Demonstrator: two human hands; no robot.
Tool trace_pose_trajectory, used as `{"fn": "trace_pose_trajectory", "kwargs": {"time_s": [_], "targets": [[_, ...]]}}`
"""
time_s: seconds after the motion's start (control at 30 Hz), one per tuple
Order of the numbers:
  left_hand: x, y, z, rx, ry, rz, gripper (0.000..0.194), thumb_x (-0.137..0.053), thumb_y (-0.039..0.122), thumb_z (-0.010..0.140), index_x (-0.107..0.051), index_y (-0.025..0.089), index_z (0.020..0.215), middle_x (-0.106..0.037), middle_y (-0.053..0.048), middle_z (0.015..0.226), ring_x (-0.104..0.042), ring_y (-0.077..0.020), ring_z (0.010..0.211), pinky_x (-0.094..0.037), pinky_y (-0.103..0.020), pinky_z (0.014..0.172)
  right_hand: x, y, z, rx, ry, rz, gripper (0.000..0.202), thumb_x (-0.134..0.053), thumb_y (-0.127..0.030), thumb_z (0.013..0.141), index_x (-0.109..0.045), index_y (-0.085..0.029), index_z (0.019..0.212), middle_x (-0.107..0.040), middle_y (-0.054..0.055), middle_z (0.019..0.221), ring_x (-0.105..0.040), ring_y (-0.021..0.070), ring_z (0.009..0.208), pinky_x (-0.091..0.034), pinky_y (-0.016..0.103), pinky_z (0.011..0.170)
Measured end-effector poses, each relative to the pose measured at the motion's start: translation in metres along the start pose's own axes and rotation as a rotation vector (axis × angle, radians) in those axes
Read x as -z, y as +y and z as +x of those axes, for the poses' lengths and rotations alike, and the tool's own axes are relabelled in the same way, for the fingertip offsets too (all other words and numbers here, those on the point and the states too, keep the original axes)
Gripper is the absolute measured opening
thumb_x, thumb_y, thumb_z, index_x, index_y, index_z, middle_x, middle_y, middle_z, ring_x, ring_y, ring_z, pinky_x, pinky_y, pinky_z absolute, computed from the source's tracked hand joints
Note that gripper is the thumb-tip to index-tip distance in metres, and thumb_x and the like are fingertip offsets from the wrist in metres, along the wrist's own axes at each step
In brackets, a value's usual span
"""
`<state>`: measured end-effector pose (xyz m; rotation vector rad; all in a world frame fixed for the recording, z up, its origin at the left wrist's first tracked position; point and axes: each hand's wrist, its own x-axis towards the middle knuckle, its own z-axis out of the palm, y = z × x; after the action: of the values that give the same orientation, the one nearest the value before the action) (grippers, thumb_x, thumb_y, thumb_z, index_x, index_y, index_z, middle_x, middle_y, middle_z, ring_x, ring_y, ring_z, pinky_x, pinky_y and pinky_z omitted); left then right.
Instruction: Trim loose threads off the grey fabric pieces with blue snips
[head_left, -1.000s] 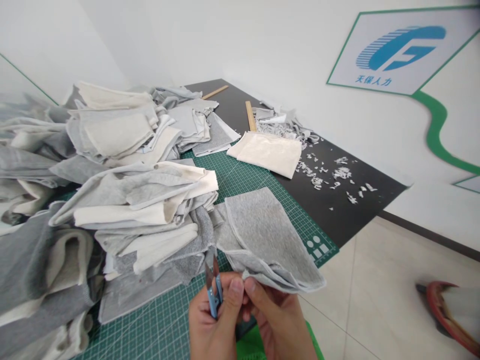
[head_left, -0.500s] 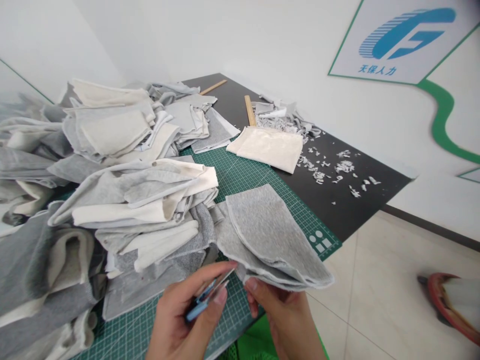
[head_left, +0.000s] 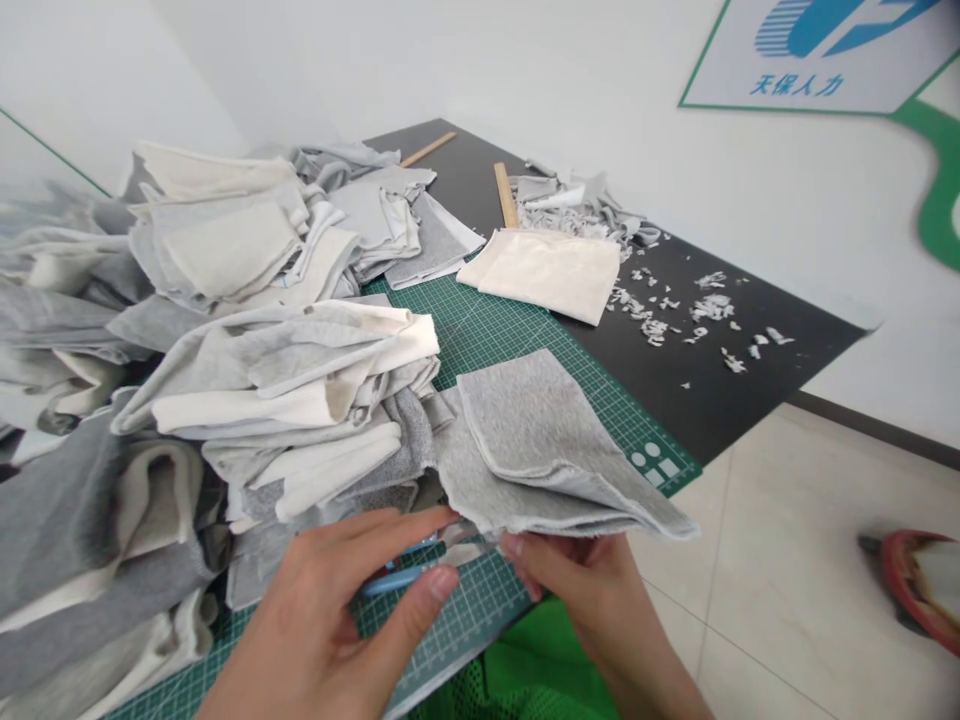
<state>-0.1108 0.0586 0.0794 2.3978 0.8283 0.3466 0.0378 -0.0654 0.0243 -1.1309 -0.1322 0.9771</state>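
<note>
My left hand (head_left: 341,605) is closed around small thread snips with light blue handles (head_left: 396,578). Their metal blades (head_left: 463,548) point right and reach the near edge of a grey fabric piece (head_left: 551,425). Whether the blades are cutting cannot be told. That grey fabric, folded in layers with a rough edge, is pinched from below at its near edge by my right hand (head_left: 574,580); most of those fingers are hidden under it. Below the fabric lies a green cutting mat (head_left: 495,345).
Piles of grey and cream fabric pieces (head_left: 285,360) fill the left side. A folded cream cloth (head_left: 544,270) lies on the mat's far edge, near a wooden ruler (head_left: 506,195). Fabric scraps (head_left: 709,308) are scattered over the black table (head_left: 795,345).
The snips have swung from pointing up to pointing right, their tips now at the fabric's edge. My left hand is more opened out around them. The view has shifted slightly.
</note>
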Motion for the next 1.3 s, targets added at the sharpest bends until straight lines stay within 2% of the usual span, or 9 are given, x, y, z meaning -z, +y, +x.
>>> {"fn": "trace_pose_trajectory", "kwargs": {"time_s": [0.13, 0.23, 0.3, 0.4, 0.5, 0.67, 0.87, 1.1, 1.3], "targets": [[0.004, -0.006, 0.003, -0.068, -0.05, 0.062, 0.034, -0.064, 0.047, 0.091, -0.06, 0.052, 0.125, -0.074, 0.004, 0.115, -0.068, -0.0268, 0.107, -0.057, -0.047, 0.087, 0.002, 0.001, 0.003, 0.026, -0.017, -0.03, 0.028, -0.087, -0.031, 0.068, -0.061, -0.023, 0.061, -0.049, -0.006, 0.05, -0.054, 0.0147, 0.054, -0.048, 0.028, 0.053], [0.007, -0.003, 0.009, -0.066, -0.153, 0.033, 0.031, -0.064, 0.046, 0.091, -0.063, 0.046, 0.123, -0.074, 0.003, 0.114, -0.068, -0.0247, 0.106, -0.056, -0.042, 0.086, 0.004, 0.007, 0.005, 0.061, -0.03, -0.015, 0.033, -0.088, -0.033, 0.066, -0.058, -0.025, 0.057, -0.044, -0.006, 0.046, -0.063, 0.0216, 0.068, -0.052, 0.032, 0.061], [0.009, 0.003, 0.016, -0.05, -0.24, -0.006, 0.028, -0.062, 0.043, 0.094, -0.063, 0.047, 0.122, -0.074, 0.006, 0.107, -0.069, -0.0189, 0.099, -0.055, -0.035, 0.083, 0.005, 0.009, 0.006, 0.067, -0.041, -0.01, 0.034, -0.088, -0.034, 0.066, -0.057, -0.026, 0.056, -0.044, -0.006, 0.045, -0.065, 0.0229, 0.072, -0.053, 0.033, 0.064], [0.013, 0.011, 0.026, -0.111, -0.297, -0.058, 0.027, -0.062, 0.038, 0.095, -0.062, 0.05, 0.119, -0.07, 0.011, 0.089, -0.069, -0.0103, 0.086, -0.052, -0.024, 0.074, 0.005, 0.01, 0.006, 0.069, -0.055, -0.001, 0.033, -0.088, -0.033, 0.067, -0.057, -0.026, 0.058, -0.048, -0.006, 0.048, -0.066, 0.023, 0.073, -0.053, 0.035, 0.066], [0.015, 0.014, 0.033, -0.155, -0.332, -0.063, 0.026, -0.061, 0.034, 0.096, -0.062, 0.049, 0.117, -0.064, 0.011, 0.079, -0.067, -0.0083, 0.081, -0.048, -0.022, 0.068, 0.005, 0.008, 0.006, 0.076, -0.066, 0.004, 0.033, -0.088, -0.032, 0.067, -0.057, -0.026, 0.059, -0.052, -0.004, 0.052, -0.066, 0.0232, 0.075, -0.053, 0.036, 0.067], [0.015, 0.014, 0.034, -0.126, -0.376, -0.092, 0.02, -0.058, 0.035, 0.098, -0.065, 0.046, 0.113, -0.062, 0.011, 0.075, -0.065, -0.0071, 0.073, -0.044, -0.023, 0.063, 0.005, 0.005, 0.006, 0.056, -0.056, 0.015, 0.024, -0.087, -0.028, 0.067, -0.064, -0.025, 0.068, -0.048, -0.007, 0.051, -0.06, 0.0175, 0.064, -0.05, 0.031, 0.061], [0.014, 0.019, 0.034, -0.134, -0.35, -0.069, 0.019, -0.058, 0.034, 0.098, -0.066, 0.044, 0.111, -0.063, 0.011, 0.076, -0.063, -0.0062, 0.069, -0.043, -0.022, 0.061, 0.004, -0.004, 0.004, 0.024, -0.074, 0.003, 0.021, -0.086, -0.024, 0.068, -0.066, -0.023, 0.071, -0.048, -0.009, 0.052, -0.036, 0.0082, 0.046, -0.034, 0.026, 0.046], [0.013, 0.017, 0.033, -0.207, -0.316, -0.045, 0.009, -0.061, 0.031, 0.096, -0.067, 0.036, 0.101, -0.06, 0.009, 0.071, -0.065, -0.0096, 0.073, -0.042, -0.023, 0.061, -0.005, -0.018, 0.0, -0.037, -0.037, -0.032, 0.023, -0.082, -0.024, 0.068, -0.063, -0.022, 0.08, -0.052, -0.008, 0.058, -0.033, 0.0081, 0.049, -0.028, 0.024, 0.044], [0.015, 0.018, 0.033, -0.203, -0.32, -0.054, 0.008, -0.06, 0.029, 0.097, -0.067, 0.033, 0.096, -0.06, 0.007, 0.07, -0.064, -0.0108, 0.07, -0.04, -0.024, 0.058, -0.004, -0.017, 0.0, -0.022, -0.054, -0.044, 0.019, -0.082, -0.024, 0.069, -0.063, -0.022, 0.074, -0.05, -0.008, 0.056, -0.034, 0.0083, 0.049, -0.027, 0.025, 0.045]]}}
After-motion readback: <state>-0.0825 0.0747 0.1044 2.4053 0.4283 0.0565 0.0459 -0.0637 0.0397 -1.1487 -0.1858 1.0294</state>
